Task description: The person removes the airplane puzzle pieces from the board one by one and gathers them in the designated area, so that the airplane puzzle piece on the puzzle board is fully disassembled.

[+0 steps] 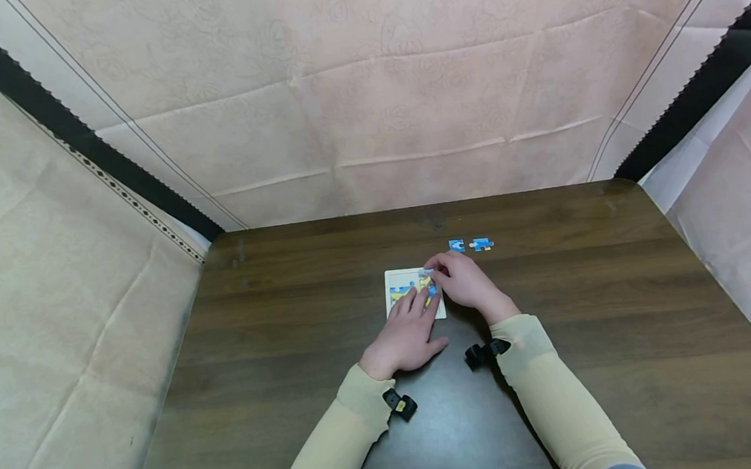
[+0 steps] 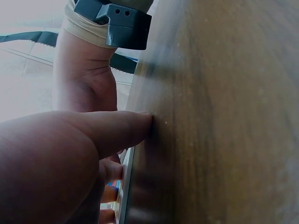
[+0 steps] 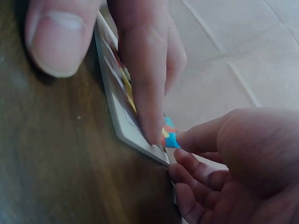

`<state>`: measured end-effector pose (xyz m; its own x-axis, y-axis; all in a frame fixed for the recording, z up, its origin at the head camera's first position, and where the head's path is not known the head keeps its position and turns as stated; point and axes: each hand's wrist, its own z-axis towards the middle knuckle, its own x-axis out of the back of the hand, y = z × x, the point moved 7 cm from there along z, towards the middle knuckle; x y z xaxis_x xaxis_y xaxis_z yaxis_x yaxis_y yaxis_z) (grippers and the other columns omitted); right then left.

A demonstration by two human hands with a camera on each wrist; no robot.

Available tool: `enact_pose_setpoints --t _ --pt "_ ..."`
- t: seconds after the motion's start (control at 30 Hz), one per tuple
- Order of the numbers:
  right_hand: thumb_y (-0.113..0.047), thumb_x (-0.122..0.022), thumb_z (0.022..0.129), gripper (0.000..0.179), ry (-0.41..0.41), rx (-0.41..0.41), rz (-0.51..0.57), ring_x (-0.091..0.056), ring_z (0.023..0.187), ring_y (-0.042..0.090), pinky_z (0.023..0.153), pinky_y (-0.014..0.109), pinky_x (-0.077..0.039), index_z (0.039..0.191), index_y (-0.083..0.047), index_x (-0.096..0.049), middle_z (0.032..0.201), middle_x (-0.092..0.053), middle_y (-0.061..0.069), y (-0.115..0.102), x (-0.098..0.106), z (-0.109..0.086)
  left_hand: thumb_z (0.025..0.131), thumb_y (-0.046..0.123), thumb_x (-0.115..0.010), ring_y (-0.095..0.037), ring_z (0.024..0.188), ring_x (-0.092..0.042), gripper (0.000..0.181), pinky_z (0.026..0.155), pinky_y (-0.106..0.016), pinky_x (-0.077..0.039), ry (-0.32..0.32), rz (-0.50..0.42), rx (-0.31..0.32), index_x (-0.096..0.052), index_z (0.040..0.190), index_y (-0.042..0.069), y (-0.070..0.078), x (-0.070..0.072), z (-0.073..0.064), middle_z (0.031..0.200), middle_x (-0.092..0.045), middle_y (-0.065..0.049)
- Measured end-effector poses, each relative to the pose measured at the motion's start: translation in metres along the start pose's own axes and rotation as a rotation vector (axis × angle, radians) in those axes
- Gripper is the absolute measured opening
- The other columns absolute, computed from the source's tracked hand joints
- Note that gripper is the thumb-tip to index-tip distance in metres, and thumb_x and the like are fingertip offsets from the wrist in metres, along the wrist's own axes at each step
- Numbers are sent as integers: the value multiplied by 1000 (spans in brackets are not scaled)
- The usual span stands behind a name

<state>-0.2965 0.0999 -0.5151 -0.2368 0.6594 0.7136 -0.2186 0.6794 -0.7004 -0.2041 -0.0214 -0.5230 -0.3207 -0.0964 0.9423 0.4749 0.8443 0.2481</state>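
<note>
A small white-framed jigsaw puzzle board (image 1: pixel 440 313) with blue and yellow pieces lies on the table. My left hand (image 1: pixel 406 340) rests on it, fingers stretched over the lower part, covering some of the picture; its thumb (image 2: pixel 124 128) touches the wood beside the board. At the board's right side, my right hand (image 1: pixel 465 280) pinches a puzzle piece (image 3: pixel 170 134) coloured blue, orange and yellow between thumb and fingers. That piece is at the board's edge, close to a left fingertip (image 3: pixel 152 130). Whether it is seated in the frame cannot be told.
Two loose blue puzzle pieces, one on the left (image 1: pixel 457 245) and one on the right (image 1: pixel 481 244), lie beyond my right hand. The brown wooden table (image 1: pixel 275 310) ends at pale cloth walls (image 1: pixel 365 116) on the far side and both flanks. Each wrist wears a black camera (image 1: pixel 404 408).
</note>
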Motion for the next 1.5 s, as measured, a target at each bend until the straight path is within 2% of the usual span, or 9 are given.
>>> enact_pose_setpoints --t 0.17,0.5,0.87,1.27,1.5 --pt "-18 -62 110 19 0 6 19 -60 104 29 94 49 -53 125 -9 -71 117 -65 11 0 -1 0 107 54 -58 -35 164 -9 85 129 -55 -18 -3 -13 -1 -21 173 14 -1 -1 1 179 -13 -10" --pt "-16 -69 106 28 -40 -3 25 -61 108 30 98 50 -54 133 -9 -71 121 -66 11 3 -2 0 108 56 -56 -34 164 -6 87 130 -55 -15 -22 -17 3 -15 174 16 -6 -8 5 180 -9 -8" --pt "-16 -76 101 32 -53 11 29 -61 109 30 98 51 -53 132 -6 -72 119 -67 11 5 -1 0 108 57 -56 -33 165 -6 86 130 -55 -15 -28 -17 10 -16 173 17 -7 -12 8 180 -8 -6" --pt "-16 -78 100 32 -50 38 26 -62 109 30 99 50 -53 130 -7 -73 119 -67 11 6 1 1 107 56 -58 -34 164 -7 87 130 -56 -15 -13 -20 1 -17 173 16 -6 -9 7 180 -10 -7" --pt "-14 -76 101 30 -61 41 26 -63 103 27 94 47 -54 130 -11 -71 112 -68 7 7 0 0 107 56 -57 -34 164 -7 87 130 -56 -16 -20 -25 0 -17 173 16 -5 -8 6 180 -10 -8"
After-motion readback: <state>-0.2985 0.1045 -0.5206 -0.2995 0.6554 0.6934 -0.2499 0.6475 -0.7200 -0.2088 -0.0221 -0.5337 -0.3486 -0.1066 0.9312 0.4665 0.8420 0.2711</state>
